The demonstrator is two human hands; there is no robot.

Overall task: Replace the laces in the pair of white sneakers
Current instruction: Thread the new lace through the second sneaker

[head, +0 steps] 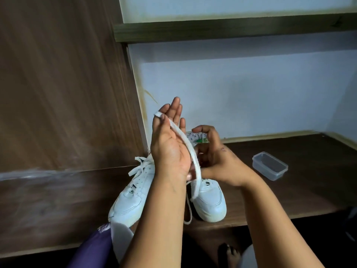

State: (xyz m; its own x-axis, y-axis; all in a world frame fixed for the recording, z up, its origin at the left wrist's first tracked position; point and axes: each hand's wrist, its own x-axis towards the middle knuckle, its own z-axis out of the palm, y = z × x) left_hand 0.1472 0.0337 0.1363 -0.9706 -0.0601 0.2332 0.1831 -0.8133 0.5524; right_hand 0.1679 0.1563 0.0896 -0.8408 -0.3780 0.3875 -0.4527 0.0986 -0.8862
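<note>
Two white sneakers stand side by side on a dark wooden shelf, toes toward me. The left sneaker (133, 198) has its lace threaded, with loose ends lying at its tongue. The right sneaker (209, 202) is partly hidden behind my arms. My left hand (170, 144) is raised above the shoes, palm up, with a flat white lace (188, 149) looped over its fingertip and running down across the palm. My right hand (216, 155) grips the lower part of that lace near the right sneaker's tongue. A thin lace end (188, 211) dangles between the shoes.
A small clear plastic container (269, 168) sits on the wooden shelf (299, 192) to the right. A dark wood panel (63, 84) rises at the left and a pale blue wall stands behind. Purple cloth (92, 248) and a bare foot (229, 254) lie below the shelf edge.
</note>
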